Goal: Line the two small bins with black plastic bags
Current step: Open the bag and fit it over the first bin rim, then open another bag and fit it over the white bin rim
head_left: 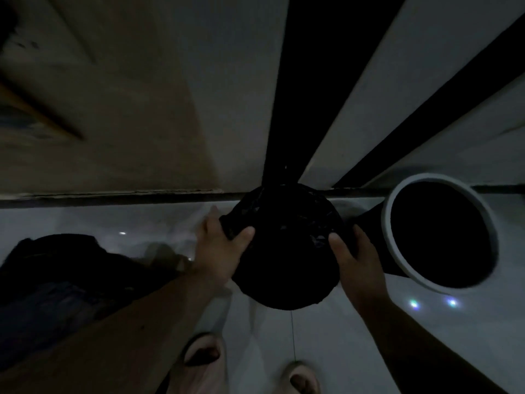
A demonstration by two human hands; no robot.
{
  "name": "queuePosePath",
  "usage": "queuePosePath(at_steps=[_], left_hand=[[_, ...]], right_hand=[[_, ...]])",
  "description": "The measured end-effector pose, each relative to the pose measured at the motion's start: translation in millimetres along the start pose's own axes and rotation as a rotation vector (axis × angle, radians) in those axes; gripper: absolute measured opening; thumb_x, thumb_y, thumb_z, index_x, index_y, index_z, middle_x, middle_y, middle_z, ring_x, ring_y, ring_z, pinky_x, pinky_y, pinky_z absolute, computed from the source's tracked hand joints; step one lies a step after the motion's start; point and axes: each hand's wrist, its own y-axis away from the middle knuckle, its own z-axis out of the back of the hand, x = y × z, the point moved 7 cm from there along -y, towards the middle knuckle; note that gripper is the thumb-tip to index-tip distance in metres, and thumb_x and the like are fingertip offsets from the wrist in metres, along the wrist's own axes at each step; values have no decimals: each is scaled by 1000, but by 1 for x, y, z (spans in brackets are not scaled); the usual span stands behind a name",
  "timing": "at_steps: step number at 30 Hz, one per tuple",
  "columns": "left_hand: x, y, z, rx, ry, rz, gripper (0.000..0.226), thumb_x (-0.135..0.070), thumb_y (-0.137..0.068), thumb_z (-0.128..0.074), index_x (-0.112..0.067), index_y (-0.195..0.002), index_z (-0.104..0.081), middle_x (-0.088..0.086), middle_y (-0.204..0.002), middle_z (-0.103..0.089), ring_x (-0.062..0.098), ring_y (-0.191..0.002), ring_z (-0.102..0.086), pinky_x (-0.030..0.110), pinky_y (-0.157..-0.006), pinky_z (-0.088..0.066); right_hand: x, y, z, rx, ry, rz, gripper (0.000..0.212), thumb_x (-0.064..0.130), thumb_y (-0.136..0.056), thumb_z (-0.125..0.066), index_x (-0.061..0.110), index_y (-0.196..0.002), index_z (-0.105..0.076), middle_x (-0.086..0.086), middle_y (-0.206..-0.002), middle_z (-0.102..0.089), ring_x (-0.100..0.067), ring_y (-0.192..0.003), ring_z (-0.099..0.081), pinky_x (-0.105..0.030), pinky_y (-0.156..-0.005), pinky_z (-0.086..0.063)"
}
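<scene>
Dimly lit; detail poor. Left hand [220, 251] and right hand [356, 260] clamped on opposite sides of the dark mesh bin [284, 248], thumbs hooked over its rim, held above the pale floor [85, 220] near the wall edge. White-rimmed bin [440, 234] just beside, rightward. Black bag presumably already inside; unclear. Best to stretch the bag mouth evenly round the rim, folding outward.

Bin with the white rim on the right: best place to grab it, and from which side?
Judging by its pose, take the white-rimmed bin by the rim, from above at its near-left edge. The mouth is open and faces the camera; the wall is close behind it. The right hand is nearest, though it is on the black bag.
</scene>
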Motion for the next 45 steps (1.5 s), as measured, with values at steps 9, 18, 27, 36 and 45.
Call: queuePosePath(at_steps=[9,18,27,36,45], left_hand=[[-59,114,63,-68,87,-177,84,-36,-79,-66,-29,-146,-15,0,-151,-21,-2,-119,-28,8,-94,-24],[29,186,191,-309,65,-78,86,-40,-76,-68,-33,-145,-18,-3,-150,-27,12,-136,-28,20,-106,-25],[236,188,264,-314,-220,225,91,-45,-69,-70,-31,-145,-22,12,-158,-15,37,-141,-20,50,-113,-28],[338,117,320,-361,-265,195,102,-58,-67,-65,-28,-147,-9,14,-158,-12,41,-141,-19,55,-113,-23],[372,110,330,-208,-93,302,48,-22,-88,-52,-5,-132,-42,20,-130,-55,36,-115,-54,38,-96,-43]], right_hand=[[121,68,-58,317,374,184,66,43,-78,-64,27,-137,-38,0,-145,-36,-16,-130,-39,-39,-107,-37],[182,146,-177,627,513,343,52,31,-81,-65,22,-129,-49,-1,-130,-53,-11,-111,-55,-32,-92,-48],[93,209,-325,857,757,217,87,43,-77,-68,27,-146,-19,-3,-152,-29,-22,-134,-36,-38,-109,-36],[70,172,-429,456,1184,317,105,64,-68,-65,35,-146,0,-2,-159,4,-33,-142,-1,-59,-109,-15],[90,185,-410,318,983,296,25,34,-91,-50,24,-69,-51,-5,-95,-52,-29,-88,-51,-50,-89,-41]])
